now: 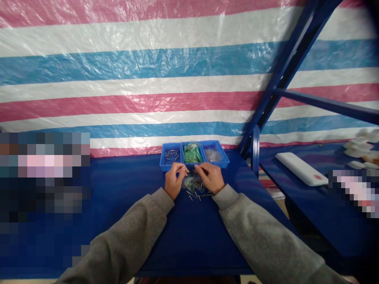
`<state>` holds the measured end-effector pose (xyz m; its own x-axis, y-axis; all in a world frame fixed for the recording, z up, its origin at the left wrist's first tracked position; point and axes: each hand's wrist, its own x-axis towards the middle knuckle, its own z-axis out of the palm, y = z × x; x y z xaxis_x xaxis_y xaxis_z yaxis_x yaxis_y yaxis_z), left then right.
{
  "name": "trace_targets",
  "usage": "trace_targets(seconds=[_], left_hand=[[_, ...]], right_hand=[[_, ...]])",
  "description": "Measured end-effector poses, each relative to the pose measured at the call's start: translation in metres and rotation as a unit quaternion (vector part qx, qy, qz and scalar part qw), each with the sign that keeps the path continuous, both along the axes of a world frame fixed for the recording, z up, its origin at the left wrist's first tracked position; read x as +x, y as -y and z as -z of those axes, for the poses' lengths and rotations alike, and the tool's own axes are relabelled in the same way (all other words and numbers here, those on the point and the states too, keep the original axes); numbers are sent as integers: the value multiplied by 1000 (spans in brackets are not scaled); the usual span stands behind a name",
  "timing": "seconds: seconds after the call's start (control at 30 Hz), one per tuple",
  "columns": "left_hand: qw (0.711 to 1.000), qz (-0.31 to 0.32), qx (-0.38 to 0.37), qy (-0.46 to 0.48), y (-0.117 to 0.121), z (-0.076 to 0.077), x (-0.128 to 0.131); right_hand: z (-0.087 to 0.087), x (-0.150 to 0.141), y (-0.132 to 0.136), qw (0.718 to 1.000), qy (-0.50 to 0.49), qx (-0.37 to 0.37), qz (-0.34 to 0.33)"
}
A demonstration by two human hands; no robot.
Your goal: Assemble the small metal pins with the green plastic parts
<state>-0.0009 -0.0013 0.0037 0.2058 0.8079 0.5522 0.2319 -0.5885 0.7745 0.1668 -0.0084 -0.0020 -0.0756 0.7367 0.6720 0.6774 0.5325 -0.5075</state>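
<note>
Both arms (133,227), in thick grey fabric sleeves (266,232), stretch over the dark blue table (192,240) toward its far edge. The bare left hand (174,180) and right hand (212,177) nearly meet, fingers (178,165) curled.

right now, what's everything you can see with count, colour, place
striped sheet: one, red, white and blue, background
frame: one, dark blue, upper right
main table: one, blue, centre
tray: one, blue, back of main table, three compartments
thin pieces: many, metallic, left compartment; also loose before tray
green contents: count unclear, green, middle compartment
pale contents: count unclear, whitish, right compartment
side table: one, blue, right
slab: one, white with red mark, on side table
small items: several, mostly white, side table's right end
blurred patches: two, mixed colours, far left, far right
sleeves: two, grey, from bottom edge
left hand: one, bare, left of loose pieces
right hand: one, bare, right of loose pieces
</note>
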Motion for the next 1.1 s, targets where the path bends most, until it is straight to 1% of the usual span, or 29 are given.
trace_targets(seconds=[0.17,0.27,0.33,0.43,0.5,0.67,0.73,0.93,1.1], left_hand=[[995,-46,63,-59,-2,-1,-1],[993,-72,82,-51,-3,1,-2],[992,-76,84,-49,-4,2,-3],[993,-60,87,-59,-5,2,-3],[994,-54,80,-52,-5,2,-2],[998,-39,29,-43,-4,3,-1],[999,-29,13,-39,-2,2,0],[999,-3,-6,-37,1,0,1],[1000,-12,-3,-17,0,0,0]], right_hand=[[-1,0,1,1000,-7,-6,3],[-1,0,1,1000,-9,-7,6],[-1,0,2,1000,-11,-8,7],[-2,-1,2,1000,-15,-7,4],[-3,-1,3,1000,-20,-4,-4],[-7,-3,7,997,-11,-21,-67],[-7,-3,8,996,-9,-28,-80],[-6,-5,7,995,-9,-36,-94],[-4,-4,6,997,-18,-30,-68]])
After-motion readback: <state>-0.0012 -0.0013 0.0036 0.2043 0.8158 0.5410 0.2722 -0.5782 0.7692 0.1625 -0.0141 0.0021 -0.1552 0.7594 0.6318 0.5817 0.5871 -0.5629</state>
